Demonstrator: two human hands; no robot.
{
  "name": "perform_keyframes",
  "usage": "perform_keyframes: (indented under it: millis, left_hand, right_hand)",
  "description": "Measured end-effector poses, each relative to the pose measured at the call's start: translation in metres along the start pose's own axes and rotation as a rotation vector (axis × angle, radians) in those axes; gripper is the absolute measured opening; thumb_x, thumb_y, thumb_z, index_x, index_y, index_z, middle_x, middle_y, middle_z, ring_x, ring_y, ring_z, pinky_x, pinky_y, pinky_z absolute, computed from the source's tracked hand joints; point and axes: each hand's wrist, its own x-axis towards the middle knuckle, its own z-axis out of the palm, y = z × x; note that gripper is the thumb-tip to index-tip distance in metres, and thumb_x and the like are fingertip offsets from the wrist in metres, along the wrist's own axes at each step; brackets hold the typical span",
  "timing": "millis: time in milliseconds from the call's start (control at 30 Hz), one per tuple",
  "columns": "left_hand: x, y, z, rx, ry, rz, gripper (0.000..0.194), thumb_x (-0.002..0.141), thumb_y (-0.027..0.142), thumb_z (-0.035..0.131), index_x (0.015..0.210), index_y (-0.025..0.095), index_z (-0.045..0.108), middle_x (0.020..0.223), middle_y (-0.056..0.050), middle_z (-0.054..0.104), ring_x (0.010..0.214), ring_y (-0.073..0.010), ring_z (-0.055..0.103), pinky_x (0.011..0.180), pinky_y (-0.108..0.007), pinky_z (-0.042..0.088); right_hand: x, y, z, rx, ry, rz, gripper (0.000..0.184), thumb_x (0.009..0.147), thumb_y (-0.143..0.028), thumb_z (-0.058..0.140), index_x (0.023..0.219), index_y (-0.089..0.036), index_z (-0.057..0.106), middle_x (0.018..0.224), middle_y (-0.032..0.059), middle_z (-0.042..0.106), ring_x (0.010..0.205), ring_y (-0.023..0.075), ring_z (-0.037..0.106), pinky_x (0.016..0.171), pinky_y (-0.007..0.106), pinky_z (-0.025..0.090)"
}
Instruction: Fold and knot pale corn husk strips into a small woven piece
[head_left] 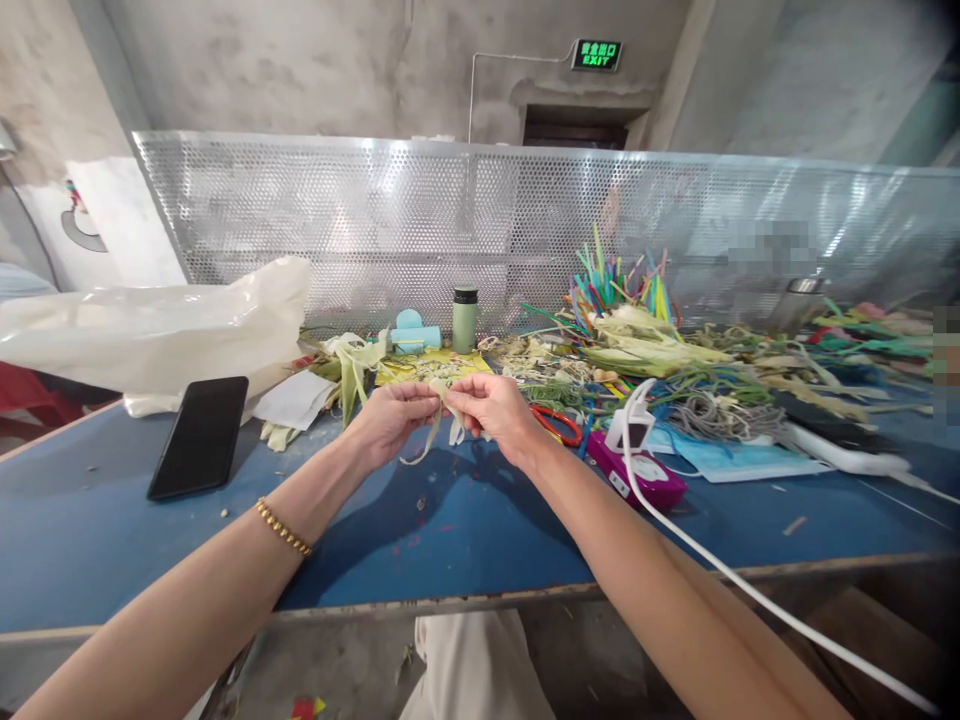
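My left hand (395, 418) and my right hand (495, 412) meet over the middle of the blue table. Both pinch a small piece of pale dried husk (438, 386), and their fingertips almost touch. A thin strip of it curls down under the left fingers, while whitish ends hang below the right ones. Fingers cover much of the piece, so its full shape is hidden. Behind the hands lies a yellow sheet (454, 367) strewn with husk scraps. A pale green husk bunch (358, 362) rests beyond my left hand; a red-orange ring (559, 428) lies right of my right hand.
A black phone (199, 438) lies left on the blue table (457, 550). To the right stands a purple power strip (651, 486) with a trailing white cable (690, 535). Behind are a green bottle (464, 322), a husk pile (649, 345) and a perforated metal screen (360, 220).
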Motion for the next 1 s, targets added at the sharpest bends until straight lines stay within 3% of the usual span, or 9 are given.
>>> perform_keyframes:
  millis: [200, 467, 533, 633, 700, 833, 1000]
  left_hand:
    - [-0.002, 0.0, 0.004, 0.066, -0.005, 0.07, 0.021, 0.06, 0.022, 0.084, 0.069, 0.01, 0.07, 0.068, -0.004, 0.068, 0.065, -0.0113, 0.059, 0.068, -0.025, 0.044]
    - [0.001, -0.002, 0.001, 0.133, 0.127, 0.165, 0.029, 0.052, 0.028, 0.088, 0.066, 0.012, 0.068, 0.063, -0.003, 0.068, 0.06, -0.0118, 0.058, 0.063, -0.025, 0.042]
    - [0.003, 0.001, -0.001, 0.095, 0.139, 0.157, 0.028, 0.051, 0.027, 0.088, 0.063, 0.012, 0.068, 0.06, -0.003, 0.067, 0.058, -0.0114, 0.057, 0.062, -0.026, 0.042]
    - [0.005, 0.005, -0.003, 0.062, 0.182, 0.159, 0.027, 0.051, 0.027, 0.088, 0.061, 0.012, 0.068, 0.06, -0.005, 0.067, 0.058, -0.0116, 0.057, 0.063, -0.026, 0.043]
    - [0.006, 0.006, -0.004, 0.043, 0.224, 0.165, 0.026, 0.049, 0.025, 0.088, 0.059, 0.011, 0.068, 0.06, -0.004, 0.067, 0.058, -0.0111, 0.056, 0.062, -0.025, 0.042]
    - [0.006, 0.004, -0.002, 0.021, 0.247, 0.138, 0.025, 0.047, 0.021, 0.087, 0.058, 0.012, 0.067, 0.058, -0.003, 0.064, 0.056, -0.0112, 0.056, 0.057, -0.024, 0.042]
    - [0.006, 0.001, 0.001, 0.026, 0.247, 0.15, 0.025, 0.045, 0.019, 0.085, 0.059, 0.01, 0.067, 0.058, -0.002, 0.065, 0.054, -0.0096, 0.055, 0.056, -0.022, 0.042]
  right_hand:
    - [-0.001, -0.003, 0.002, -0.03, 0.022, -0.006, 0.023, 0.067, -0.032, 0.076, 0.071, -0.015, 0.059, 0.053, -0.0027, 0.06, 0.038, 0.0059, 0.044, 0.032, 0.018, 0.033]
    - [0.0, 0.0, 0.005, -0.161, 0.024, -0.063, 0.012, 0.079, -0.026, 0.061, 0.084, -0.016, 0.063, 0.061, -0.0014, 0.06, 0.044, 0.0095, 0.05, 0.038, 0.021, 0.039]
    - [0.001, -0.001, 0.001, -0.355, 0.12, -0.207, 0.01, 0.083, -0.023, 0.058, 0.085, -0.016, 0.064, 0.067, 0.001, 0.062, 0.051, 0.0111, 0.054, 0.047, 0.023, 0.044]
    - [-0.003, -0.003, -0.004, -0.736, 0.275, -0.59, 0.013, 0.088, -0.019, 0.054, 0.082, -0.016, 0.065, 0.081, 0.0058, 0.063, 0.073, 0.0154, 0.059, 0.069, 0.028, 0.047]
    - [-0.007, -0.004, -0.003, -0.919, 0.158, -0.746, 0.017, 0.093, -0.019, 0.051, 0.09, -0.018, 0.068, 0.088, 0.0061, 0.063, 0.08, 0.0159, 0.059, 0.072, 0.027, 0.045]
    - [-0.015, -0.001, 0.007, -1.243, -0.125, -0.887, 0.023, 0.095, -0.012, 0.047, 0.1, -0.021, 0.068, 0.091, 0.0051, 0.061, 0.08, 0.0154, 0.057, 0.065, 0.026, 0.041]
    - [-0.014, 0.002, 0.015, -1.467, -0.122, -0.987, 0.021, 0.094, -0.009, 0.046, 0.082, -0.014, 0.063, 0.085, 0.0079, 0.06, 0.077, 0.0178, 0.055, 0.067, 0.03, 0.042]
